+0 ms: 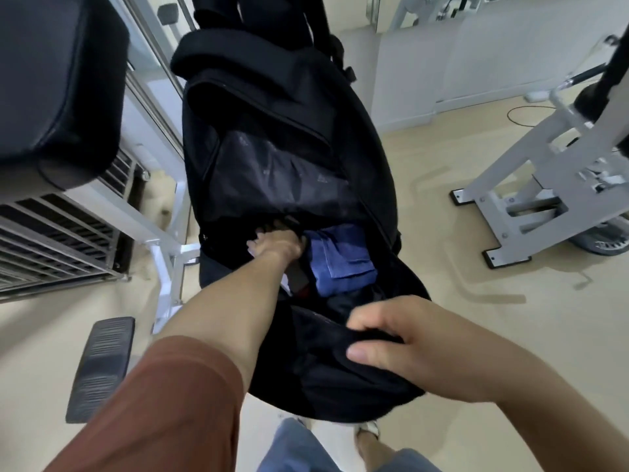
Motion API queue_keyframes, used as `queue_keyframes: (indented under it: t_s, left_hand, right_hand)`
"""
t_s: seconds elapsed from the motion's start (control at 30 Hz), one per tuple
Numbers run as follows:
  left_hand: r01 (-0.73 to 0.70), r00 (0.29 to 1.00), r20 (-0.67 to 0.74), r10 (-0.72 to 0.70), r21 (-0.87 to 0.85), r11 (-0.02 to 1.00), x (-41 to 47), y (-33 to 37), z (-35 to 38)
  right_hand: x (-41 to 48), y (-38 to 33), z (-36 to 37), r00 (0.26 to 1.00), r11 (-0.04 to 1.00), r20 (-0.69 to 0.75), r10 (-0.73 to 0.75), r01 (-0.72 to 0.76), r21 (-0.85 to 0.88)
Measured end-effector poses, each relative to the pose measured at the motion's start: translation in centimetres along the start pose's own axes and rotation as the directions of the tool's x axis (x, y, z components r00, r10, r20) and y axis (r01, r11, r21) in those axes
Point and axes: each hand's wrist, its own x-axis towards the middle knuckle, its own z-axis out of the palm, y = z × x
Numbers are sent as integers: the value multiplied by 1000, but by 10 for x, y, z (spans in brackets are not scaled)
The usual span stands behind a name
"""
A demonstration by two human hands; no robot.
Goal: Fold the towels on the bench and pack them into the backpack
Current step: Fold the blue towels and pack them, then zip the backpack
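From the head camera, a black backpack [272, 107] takes up the middle of the view with its main compartment unzipped and gaping toward the person. Inside the far flap is a dark mesh pocket [272, 165], and a small pale mark on it is too small to read.

A folded blue towel [340, 260] lies in the open compartment, on the right side of the opening, with a stitched hem showing along its edge.

The left hand [277, 245] reaches deep into the bag just to the left of the towel and touches its edge. Its fingertips vanish into the dark lining, so I cannot tell whether they hold anything. That arm wears a rust-brown sleeve [163, 403] that ends below the elbow.

The right hand [408, 345] clamps the near rim of the backpack, with the thumb on the outside and the fingers curled over the black fabric.

At upper left sits a black padded bench cushion [58, 80] on a white frame, and a slatted metal grille [51, 240] lies below it. A ribbed black footplate [100, 366] sits on the beige floor [442, 267] at lower left. To the right stands a white gym machine [531, 185], well apart from the bag, and a thin cable [520, 115] loops on the floor beyond it. Blue jeans [296, 451] show at the bottom edge.
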Motion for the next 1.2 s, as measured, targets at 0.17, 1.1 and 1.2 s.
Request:
queue_keyframes:
  t_s: [0.17, 1.1, 1.2]
  left_hand:
    - [-106, 993, 59, 106, 6, 994, 11, -24, -2]
    - [-729, 683, 279, 675, 215, 650, -28, 44, 23]
    - [-619, 765, 282, 580, 72, 782, -23, 51, 17]
  right_hand:
    - [0, -18, 3, 994, 1000, -108, -10, 11, 9]
    - [4, -52, 20, 990, 954, -136, -35, -7, -301]
    - [6, -51, 22, 995, 953, -101, -22, -10, -304]
